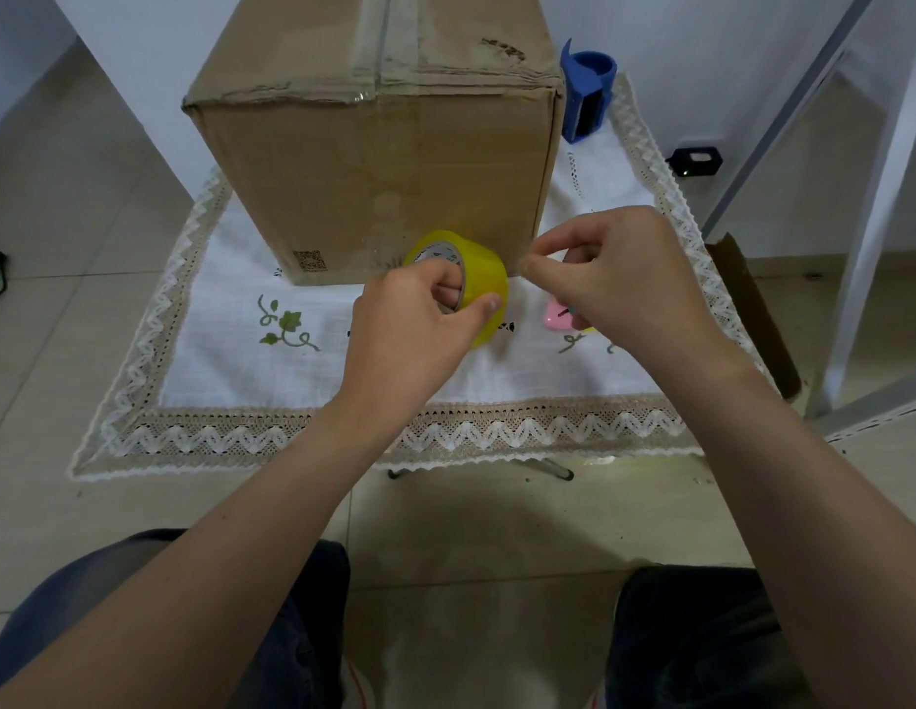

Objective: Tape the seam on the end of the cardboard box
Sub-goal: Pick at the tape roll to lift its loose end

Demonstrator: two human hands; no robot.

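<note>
While the left hand [420, 319] keeps a grip on the yellow tape roll [466, 278], fingers through its core, the right hand [619, 278] pinches what looks like the tape's free end just beside the roll. By my reading the job is barely begun: no fresh strip is on the near end face of the cardboard box [379, 161] yet. The box stands just behind the hands on the cloth-covered worktop [312, 401], whose front is bare. A blue dispenser [586, 94] crowds its far right corner.

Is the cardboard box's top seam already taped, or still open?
Taped. The cardboard box stands with its top flaps shut, and a clear strip of tape runs along the seam and folds over the front edge.
</note>
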